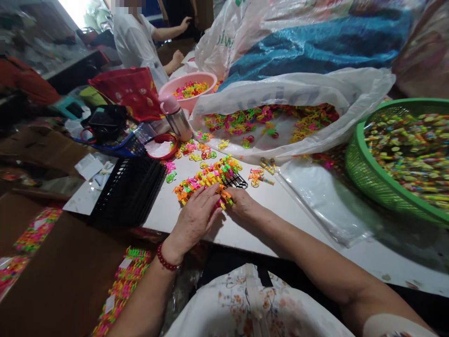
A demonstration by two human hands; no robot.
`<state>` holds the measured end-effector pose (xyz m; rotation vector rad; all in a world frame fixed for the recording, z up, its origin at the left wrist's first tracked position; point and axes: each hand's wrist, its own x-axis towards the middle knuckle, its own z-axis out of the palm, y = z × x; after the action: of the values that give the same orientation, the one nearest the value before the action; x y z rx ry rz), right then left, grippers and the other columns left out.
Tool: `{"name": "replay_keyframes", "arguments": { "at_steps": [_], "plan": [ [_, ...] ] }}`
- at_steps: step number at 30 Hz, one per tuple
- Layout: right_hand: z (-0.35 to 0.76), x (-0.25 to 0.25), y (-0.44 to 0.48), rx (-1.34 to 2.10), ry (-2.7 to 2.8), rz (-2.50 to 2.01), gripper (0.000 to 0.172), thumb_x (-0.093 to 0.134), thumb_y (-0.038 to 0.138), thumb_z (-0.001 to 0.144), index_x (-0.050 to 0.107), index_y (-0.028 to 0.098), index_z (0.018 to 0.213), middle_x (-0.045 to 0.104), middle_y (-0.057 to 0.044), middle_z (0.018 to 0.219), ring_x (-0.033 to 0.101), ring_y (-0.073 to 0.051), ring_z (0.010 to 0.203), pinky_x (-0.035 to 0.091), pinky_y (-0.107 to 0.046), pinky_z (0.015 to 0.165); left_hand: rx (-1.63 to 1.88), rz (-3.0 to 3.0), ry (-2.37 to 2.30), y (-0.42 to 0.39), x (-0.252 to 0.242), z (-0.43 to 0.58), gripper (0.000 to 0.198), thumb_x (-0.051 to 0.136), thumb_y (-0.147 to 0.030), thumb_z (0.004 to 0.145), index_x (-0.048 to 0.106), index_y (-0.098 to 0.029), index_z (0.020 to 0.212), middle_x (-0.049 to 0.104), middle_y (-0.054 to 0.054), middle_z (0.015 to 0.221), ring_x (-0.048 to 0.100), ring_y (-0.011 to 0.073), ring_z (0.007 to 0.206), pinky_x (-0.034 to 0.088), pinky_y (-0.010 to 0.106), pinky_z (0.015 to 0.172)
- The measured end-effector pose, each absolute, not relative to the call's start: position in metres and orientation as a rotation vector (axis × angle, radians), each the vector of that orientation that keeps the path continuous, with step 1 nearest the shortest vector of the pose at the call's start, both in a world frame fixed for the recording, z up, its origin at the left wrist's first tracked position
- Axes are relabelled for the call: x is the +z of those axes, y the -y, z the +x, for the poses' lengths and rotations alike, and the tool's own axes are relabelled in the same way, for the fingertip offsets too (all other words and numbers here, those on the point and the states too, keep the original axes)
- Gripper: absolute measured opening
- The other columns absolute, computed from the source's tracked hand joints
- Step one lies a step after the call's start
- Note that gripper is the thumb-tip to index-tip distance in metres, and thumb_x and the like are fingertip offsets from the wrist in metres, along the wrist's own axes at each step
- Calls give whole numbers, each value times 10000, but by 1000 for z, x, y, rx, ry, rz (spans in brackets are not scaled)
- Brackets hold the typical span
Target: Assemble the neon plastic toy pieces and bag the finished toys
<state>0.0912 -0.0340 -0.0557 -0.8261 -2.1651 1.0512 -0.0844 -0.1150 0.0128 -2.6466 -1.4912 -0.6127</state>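
White tabletop [293, 199] carries a toy row [206, 177] slanting far-right, left hand [198, 210] draped loosely nearside, right hand [241, 202] touching, grip hidden.

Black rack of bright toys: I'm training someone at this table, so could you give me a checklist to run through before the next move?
1. Left hand at the toys: ok, its fingers lie over the near side.
2. Right hand gripping firmly: cannot tell, its fingertips are partly hidden.
3. Black rack fully covered: not ok, bare grid shows at its right end.
4. More loose toys nearby: ok, scattered beyond the rack.
5. Clear plastic bags out of the hands' way: ok, they lie to the right.
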Motion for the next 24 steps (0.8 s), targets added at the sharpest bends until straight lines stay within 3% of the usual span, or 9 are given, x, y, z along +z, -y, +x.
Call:
{"name": "replay_keyframes", "arguments": {
  "at_steps": [6, 8, 12, 24],
  "plan": [
    [94, -47, 27, 1076, 2248, -813, 87, 576, 186, 783, 646, 165, 735, 599, -9, 693, 501, -144, 612, 348, -254, 572, -629, -2649, 1590, 116, 22, -82, 332, 493, -256, 944, 499, -165, 1264, 418, 161, 1497, 413, 228, 1381, 383, 460, 1130],
    [96, -46, 28, 1116, 2223, -802, 70, 581, 183, 777, 645, 170, 755, 614, -1, 712, 514, -142, 625, 359, -247, 582, -619, -2663, 1652, 115, 25, -82, 434, 476, -275, 953, 419, -169, 1369, 368, 165, 1527, 389, 231, 1398, 391, 459, 1118],
    [95, -51, 33, 1126, 2141, -840, 129, 547, 193, 827, 645, 175, 909, 649, 6, 785, 545, -142, 691, 387, -229, 627, -506, -2715, 1631, 109, 27, -83, 562, 425, -293, 975, 249, -193, 1499, 437, 131, 1493, 439, 207, 1362, 356, 447, 1127],
    [92, -52, 26, 956, 2390, -803, 127, 639, 166, 796, 652, 154, 922, 625, -59, 910, 556, -184, 805, 432, -269, 727, -308, -2577, 1636, 106, 21, -77, 520, 425, -344, 973, 375, -150, 1453, 374, 137, 1531, 470, 246, 1320, 380, 420, 1074]
  ]
}}
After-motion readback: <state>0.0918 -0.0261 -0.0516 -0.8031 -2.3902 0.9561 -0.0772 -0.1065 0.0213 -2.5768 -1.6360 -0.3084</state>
